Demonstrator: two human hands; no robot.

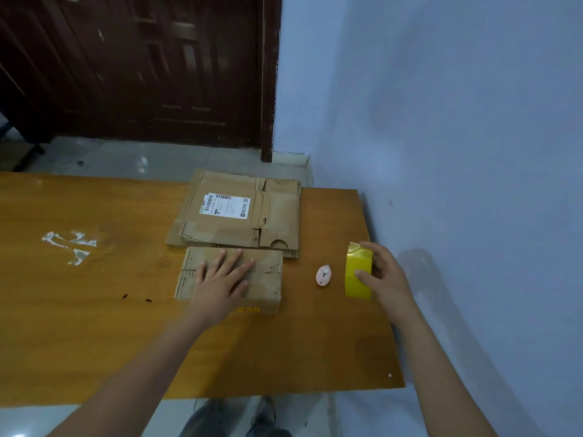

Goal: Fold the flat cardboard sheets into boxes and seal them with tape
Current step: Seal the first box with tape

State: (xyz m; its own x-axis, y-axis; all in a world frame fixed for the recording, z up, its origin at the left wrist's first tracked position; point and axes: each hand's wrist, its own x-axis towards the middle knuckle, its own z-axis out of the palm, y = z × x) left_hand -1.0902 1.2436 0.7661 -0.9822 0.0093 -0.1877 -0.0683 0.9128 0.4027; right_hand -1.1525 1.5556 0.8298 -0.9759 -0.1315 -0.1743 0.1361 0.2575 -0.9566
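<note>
While our left hand [220,275] lies flat, fingers spread and straight, on top of the work, we take stock from the biggest thing down. The wooden counter [94,326] carries everything and runs up against a pale blue wall [457,121] on our right, with a dark door [132,67] beyond its far edge. Near that far edge lies the stack of flat cardboard sheets [239,212], still unfolded, the top one bearing a white shipping label [224,205]. Just in front of the stack, close enough that their edges nearly meet, sits the folded box [268,279], its two top flaps closed with the seam running under our palm; a scrap of yellow shows on its near side. To the right, near the wall, our right hand [385,275] curls round the yellow tape roll [358,272], which stands on edge, thumb on its face and fingers over the top. Between the box and the roll, apart from both, lies a small pink cutter [323,275].

We judge that the folding of this box is finished and the sealing is now beginning: one hand pins the flaps shut, the other fetches the tape. The next move calls for bringing the roll over to the box, finding the loose end, which we cannot make out from here, and laying a strip along the seam while the flaps stay pressed flat. The cutter will be wanted after that, so it helps that it lies within easy reach.
</note>
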